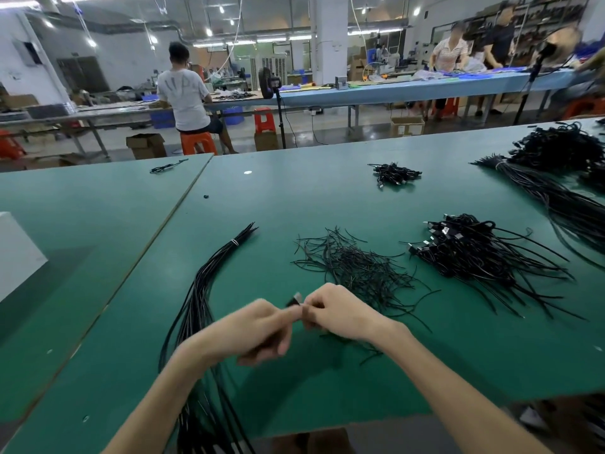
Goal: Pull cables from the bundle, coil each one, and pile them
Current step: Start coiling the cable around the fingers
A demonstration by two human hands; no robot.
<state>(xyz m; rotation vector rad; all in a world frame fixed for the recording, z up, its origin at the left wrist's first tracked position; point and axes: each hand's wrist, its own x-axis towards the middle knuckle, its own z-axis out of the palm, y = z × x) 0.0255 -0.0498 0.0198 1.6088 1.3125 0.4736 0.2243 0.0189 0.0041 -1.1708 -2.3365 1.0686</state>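
Where the two hands meet above the near middle of the green tabletop (327, 198), the left hand (258, 329) pinches the plug end of a black cable (296, 299) between thumb and forefinger. The right hand (340, 312), fingers curled, grips the same cable just beside it. Motion blur and the hands themselves hide the rest of the cable's run.

The bundle (209, 276) lies to the left. It passes under the left forearm and off the near edge, and its far tips are banded together.

A loose scatter of thin black ties (357, 270) lies directly beyond the right hand and partly under it. To the right of the ties sits the pile of coiled cables (474, 253), plug ends towards the centre and tails fanned to the right.

Further out:
- a small heap of cables (396, 173) is mid-table;
- a second long bundle (556, 204) and a large dark heap (563, 142) are at the far right;
- a lone cable (167, 167) rests on the adjoining tabletop at left;
- a white box (16, 253) stands at the left edge.

Other persons work at benches beyond.
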